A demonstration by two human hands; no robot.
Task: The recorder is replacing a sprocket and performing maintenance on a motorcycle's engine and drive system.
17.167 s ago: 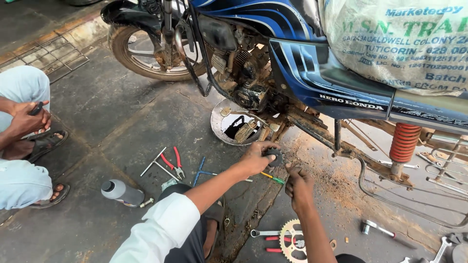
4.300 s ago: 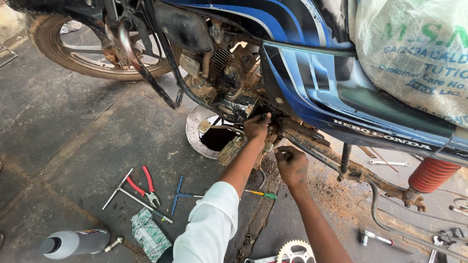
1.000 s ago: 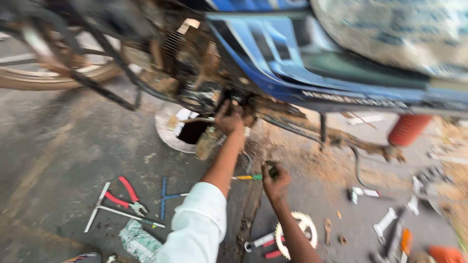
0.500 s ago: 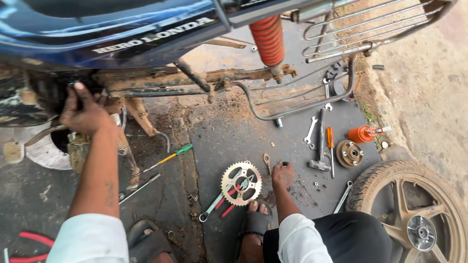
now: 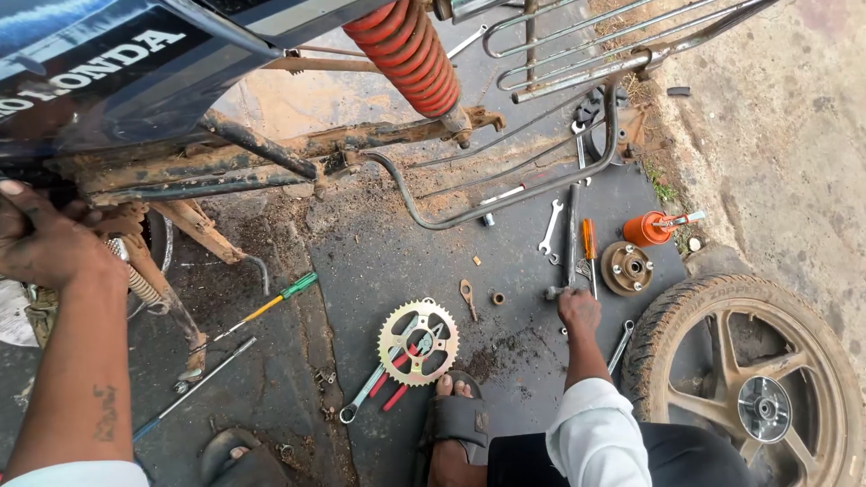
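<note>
Steel long-handled tool (image 5: 568, 242) flat on dark ground, right hand (image 5: 578, 309) closed over its lower end.

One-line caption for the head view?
Left hand on the motorcycle frame; right hand reaches a tool beside the sprocket.

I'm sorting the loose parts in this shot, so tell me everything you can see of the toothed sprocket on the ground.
The sprocket is a round, pale gold metal disc ringed with small teeth, with cut-out windows and a central hole. It lies flat on the dark ground, just ahead of the sandalled foot. It rests on top of a ring spanner and red-handled pliers, which show through its openings. Neither hand touches it; the right hand is off to its right.
</note>
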